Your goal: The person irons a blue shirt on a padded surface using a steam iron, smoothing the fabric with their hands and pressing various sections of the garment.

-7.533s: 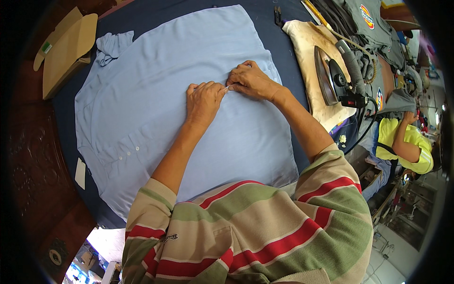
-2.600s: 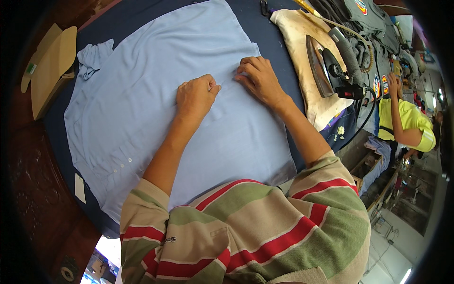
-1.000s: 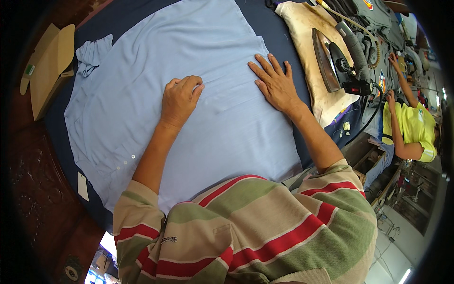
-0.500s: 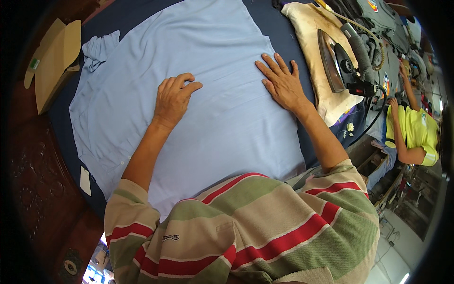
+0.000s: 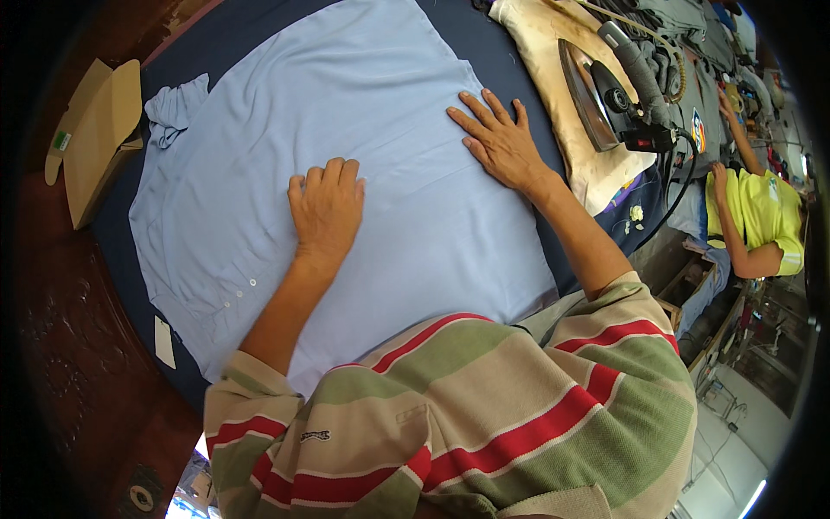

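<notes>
A light blue shirt lies spread flat on a dark blue padded table, its collar end at the left. My left hand rests palm down on the middle of the shirt, fingers together. My right hand lies flat on the shirt's right part with fingers spread. Neither hand holds anything. A row of small white buttons shows near the shirt's lower left edge.
An electric iron with a black cord stands on a stained cream cloth at the right. A brown cardboard box sits at the left table edge. A person in a yellow top works at the far right. A white tag lies lower left.
Both hands were pinching the fabric together at the centre; they have since slid apart and flattened, the right moving right with fingers spread, the left lying flat on the shirt's middle.
</notes>
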`<state>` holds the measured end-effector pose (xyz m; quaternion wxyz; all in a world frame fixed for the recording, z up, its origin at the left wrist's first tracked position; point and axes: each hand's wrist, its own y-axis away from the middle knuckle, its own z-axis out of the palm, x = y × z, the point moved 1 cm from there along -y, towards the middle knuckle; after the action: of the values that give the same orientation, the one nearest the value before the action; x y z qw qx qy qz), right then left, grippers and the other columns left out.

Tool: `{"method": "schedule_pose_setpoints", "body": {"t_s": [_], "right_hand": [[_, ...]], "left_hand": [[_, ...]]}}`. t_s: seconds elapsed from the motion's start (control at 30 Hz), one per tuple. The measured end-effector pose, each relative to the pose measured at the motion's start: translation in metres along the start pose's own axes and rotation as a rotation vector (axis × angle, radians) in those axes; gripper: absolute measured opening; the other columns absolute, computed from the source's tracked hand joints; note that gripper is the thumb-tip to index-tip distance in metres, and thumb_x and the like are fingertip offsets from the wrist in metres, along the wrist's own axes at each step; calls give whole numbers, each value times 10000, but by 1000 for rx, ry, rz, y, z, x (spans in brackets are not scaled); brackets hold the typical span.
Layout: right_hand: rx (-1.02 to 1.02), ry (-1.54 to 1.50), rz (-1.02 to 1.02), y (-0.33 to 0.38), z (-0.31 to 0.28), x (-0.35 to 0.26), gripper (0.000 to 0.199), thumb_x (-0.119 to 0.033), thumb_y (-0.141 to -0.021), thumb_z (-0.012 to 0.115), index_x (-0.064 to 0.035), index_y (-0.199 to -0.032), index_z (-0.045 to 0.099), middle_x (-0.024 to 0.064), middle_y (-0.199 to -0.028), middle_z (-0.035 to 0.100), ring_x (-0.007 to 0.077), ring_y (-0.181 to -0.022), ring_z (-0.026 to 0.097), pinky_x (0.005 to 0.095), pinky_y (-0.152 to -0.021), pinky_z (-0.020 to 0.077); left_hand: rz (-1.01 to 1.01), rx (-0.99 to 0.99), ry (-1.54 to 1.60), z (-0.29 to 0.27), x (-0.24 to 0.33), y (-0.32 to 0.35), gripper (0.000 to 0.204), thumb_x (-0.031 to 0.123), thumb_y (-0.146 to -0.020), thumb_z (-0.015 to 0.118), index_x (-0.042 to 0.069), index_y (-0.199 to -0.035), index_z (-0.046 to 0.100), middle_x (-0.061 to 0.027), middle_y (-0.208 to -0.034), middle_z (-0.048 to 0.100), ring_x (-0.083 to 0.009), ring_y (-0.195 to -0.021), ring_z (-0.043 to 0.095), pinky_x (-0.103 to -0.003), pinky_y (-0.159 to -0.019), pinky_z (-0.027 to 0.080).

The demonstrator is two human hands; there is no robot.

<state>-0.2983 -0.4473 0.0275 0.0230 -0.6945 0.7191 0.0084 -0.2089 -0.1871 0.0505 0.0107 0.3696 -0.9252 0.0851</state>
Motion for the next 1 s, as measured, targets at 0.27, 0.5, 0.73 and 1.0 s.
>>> {"method": "schedule_pose_setpoints", "body": {"t_s": [0.27,0.5,0.73,1.0], "right_hand": [[-25,-20,-27,1,-3,5,443,-344,-956,388,-290,-1395,356,-8,-1477,288,238,-1377,208,577,-1085,127],[-69,-169,-75,-1,-4,18,536,-449,-922,420,-268,-1417,326,-9,-1497,256,242,-1397,165,555,-1102,66],[-18,-291,-114,-3,-20,32,618,-468,-857,539,-197,-1389,382,55,-1470,308,270,-1375,228,538,-1090,154],[513,584,407,9,-114,154,556,-436,-853,571,-72,-1267,497,152,-1265,520,339,-1132,511,409,-929,411]], "left_hand": [[-129,-173,77,20,-9,40,491,333,-921,493,209,-1384,389,25,-1439,347,-218,-1344,261,-539,-1054,168],[-120,-240,29,16,-14,43,490,385,-953,396,221,-1412,345,42,-1478,297,-224,-1386,193,-567,-1066,110],[-112,-214,-3,21,-15,43,489,396,-955,388,240,-1416,336,73,-1474,294,-209,-1377,211,-570,-1053,144],[-111,-239,-7,17,-15,42,480,391,-968,347,236,-1421,322,47,-1483,282,-226,-1385,191,-576,-1073,102]]}}
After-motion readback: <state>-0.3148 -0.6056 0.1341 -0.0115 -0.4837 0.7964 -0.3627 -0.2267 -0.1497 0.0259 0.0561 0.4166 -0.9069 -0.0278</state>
